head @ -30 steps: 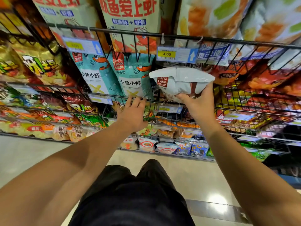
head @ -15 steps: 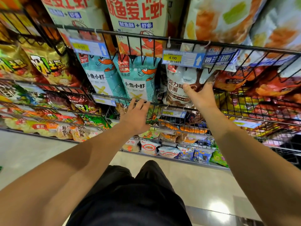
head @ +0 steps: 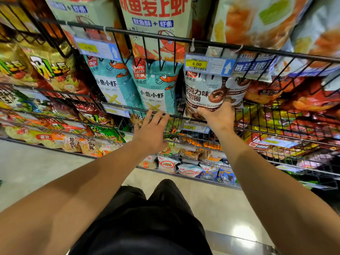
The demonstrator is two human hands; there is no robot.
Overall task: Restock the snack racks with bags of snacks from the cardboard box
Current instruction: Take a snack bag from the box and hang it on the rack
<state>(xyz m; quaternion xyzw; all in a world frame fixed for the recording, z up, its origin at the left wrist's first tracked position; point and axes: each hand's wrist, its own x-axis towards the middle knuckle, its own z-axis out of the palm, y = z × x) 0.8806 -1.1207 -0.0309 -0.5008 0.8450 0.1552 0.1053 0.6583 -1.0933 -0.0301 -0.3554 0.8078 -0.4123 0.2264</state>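
Observation:
A white chocolate-doughnut snack bag (head: pixel 204 91) stands upright in the wire snack rack (head: pixel 279 52), under a 4.00 price tag (head: pixel 207 64). My right hand (head: pixel 219 118) grips the bag's bottom edge, thumb on its front. A second bag of the same kind (head: pixel 237 89) shows just behind it to the right. My left hand (head: pixel 150 131) rests with straight fingers on the rack's front rail, below two teal shrimp-snack bags (head: pixel 156 89). The cardboard box is out of view.
Shelves above, below and to both sides are packed with snack bags: large pale bags (head: pixel 156 19) on top, red bags (head: pixel 303 100) at right, small packs (head: pixel 189 170) on the lowest shelf. The pale floor (head: pixel 36 172) lies at lower left.
One second ago my right hand held the white bag sideways in front of the rack. It has since pushed the bag upright into the shelf. My left hand has stayed at the rail.

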